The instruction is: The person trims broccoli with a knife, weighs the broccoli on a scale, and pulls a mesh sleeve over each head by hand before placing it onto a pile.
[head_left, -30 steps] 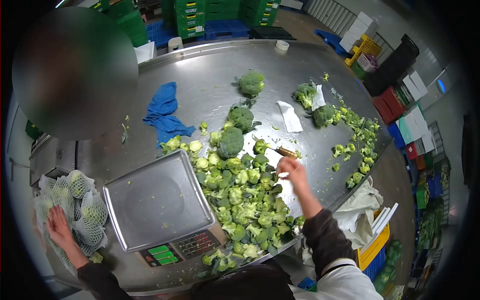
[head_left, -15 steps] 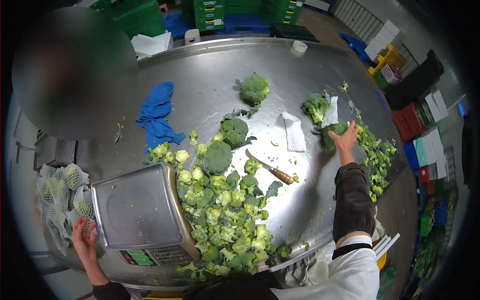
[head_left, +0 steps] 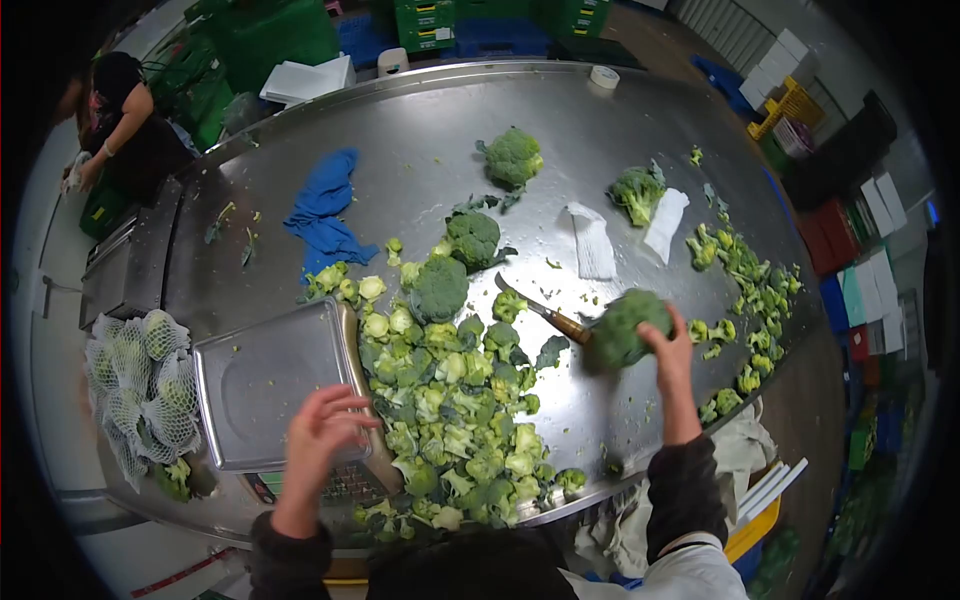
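Observation:
In the head view, my right hand (head_left: 673, 355) grips a broccoli head (head_left: 624, 328), held over the table beside the handle of a knife (head_left: 560, 322). The knife's curved blade points to the upper left. My left hand (head_left: 325, 435) hovers over the near right corner of a weighing scale (head_left: 270, 385), fingers stretched and nothing in them. Between the scale and the knife lies a large pile of cut broccoli pieces (head_left: 450, 400). Several whole heads rest beyond it, among them one broccoli (head_left: 513, 157) at the back and one broccoli (head_left: 637, 193) at the right.
White folded nets (head_left: 592, 243) lie mid-table. A blue cloth (head_left: 325, 205) is at the left, netted broccoli (head_left: 145, 385) left of the scale. Trimmings (head_left: 755, 280) line the right edge, and a tape roll (head_left: 604, 77) sits at the back. Another person (head_left: 125, 130) stands far left.
My right hand has lifted a broccoli head from the right side and brought it nearer, towards the knife. My left hand has moved right from beside the netted broccoli to above the scale.

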